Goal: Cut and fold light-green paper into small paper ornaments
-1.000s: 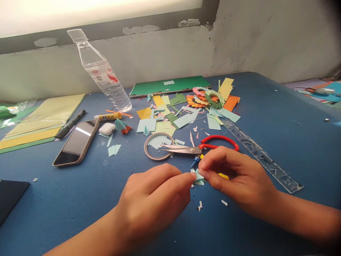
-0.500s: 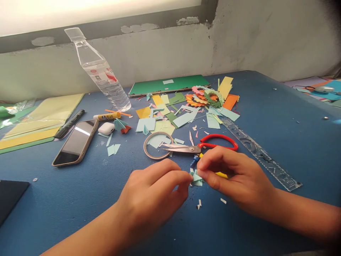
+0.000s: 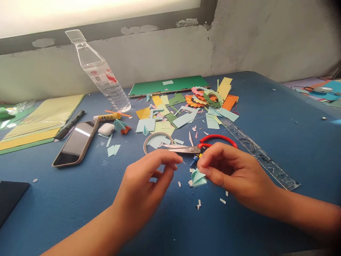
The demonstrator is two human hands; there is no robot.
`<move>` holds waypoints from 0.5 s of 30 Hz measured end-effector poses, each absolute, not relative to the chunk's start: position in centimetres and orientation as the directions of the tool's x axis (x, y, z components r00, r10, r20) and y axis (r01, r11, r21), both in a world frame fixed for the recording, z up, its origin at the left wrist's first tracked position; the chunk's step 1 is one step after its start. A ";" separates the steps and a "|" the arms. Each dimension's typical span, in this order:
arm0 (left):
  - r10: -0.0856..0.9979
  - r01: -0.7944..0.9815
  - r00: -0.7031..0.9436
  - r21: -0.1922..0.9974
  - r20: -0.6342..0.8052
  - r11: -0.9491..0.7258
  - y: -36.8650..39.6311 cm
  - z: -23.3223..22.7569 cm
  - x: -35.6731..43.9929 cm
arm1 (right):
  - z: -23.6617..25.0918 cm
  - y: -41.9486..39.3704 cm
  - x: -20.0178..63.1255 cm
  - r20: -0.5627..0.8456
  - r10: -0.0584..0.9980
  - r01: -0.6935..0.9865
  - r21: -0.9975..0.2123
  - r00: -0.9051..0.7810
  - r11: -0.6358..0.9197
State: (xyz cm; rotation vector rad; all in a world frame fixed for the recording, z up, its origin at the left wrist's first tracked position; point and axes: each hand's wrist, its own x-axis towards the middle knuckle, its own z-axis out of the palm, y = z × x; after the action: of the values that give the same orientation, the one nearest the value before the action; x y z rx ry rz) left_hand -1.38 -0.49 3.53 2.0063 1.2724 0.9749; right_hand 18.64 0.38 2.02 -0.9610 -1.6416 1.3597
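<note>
Between the thumb and fingertips of my right hand [image 3: 231,170] is a small folded light-blue paper piece [image 3: 198,177], its pleats spread toward the left. My left hand [image 3: 149,181] is closed in a pinch, apart from that paper. A thin pale sliver [image 3: 184,163] sticks out at its fingertips, too small to make out. Just beyond the hands lie red-handled scissors [image 3: 191,149], blades pointing left across a roll of tape [image 3: 145,145]. A small blue-and-yellow object [image 3: 194,160] sits by the right fingertips, partly hidden.
Coloured paper scraps [image 3: 186,117] and scalloped paper rings [image 3: 206,96] cover the table's back. At right lies a clear ruler [image 3: 261,153]. To the left are a phone [image 3: 76,144], marker [image 3: 69,124], glue stick [image 3: 107,117], white earbud case [image 3: 106,129] and water bottle [image 3: 103,78].
My left hand has come away from the folded paper, moving left and up, with a thin sliver at its fingertips. More white bits show on the table near the paper. My right hand keeps its hold.
</note>
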 end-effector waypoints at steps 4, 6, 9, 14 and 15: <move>0.934 0.389 0.320 0.876 0.161 -0.285 -0.6 4.0 -1.1 | 1.9 0.4 18.6 0.089 0.906 0.040 -0.992 -0.414 0.116; 0.935 0.338 0.339 0.915 0.101 -0.221 -0.8 4.2 -0.9 | 2.0 0.5 18.5 0.071 0.902 0.032 -0.995 -0.426 0.093; 0.940 0.302 0.333 0.935 0.080 -0.186 -0.8 4.3 -0.8 | 2.1 0.6 18.5 0.037 0.897 0.033 -0.998 -0.441 0.057; 0.948 0.257 0.319 0.961 0.013 -0.100 -0.5 4.1 -0.5 | 2.3 0.6 18.4 -0.028 0.867 -0.004 -0.999 -0.497 -0.034; 0.949 0.254 0.314 0.964 -0.004 -0.080 -0.5 4.0 -0.4 | 2.3 0.6 18.4 -0.032 0.864 -0.011 -0.999 -0.502 -0.043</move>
State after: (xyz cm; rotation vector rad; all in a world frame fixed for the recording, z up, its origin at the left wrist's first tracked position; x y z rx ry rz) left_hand -0.41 -0.47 4.02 1.5639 1.1332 0.8576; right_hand 18.40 0.60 2.35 -0.9256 -1.5486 1.6272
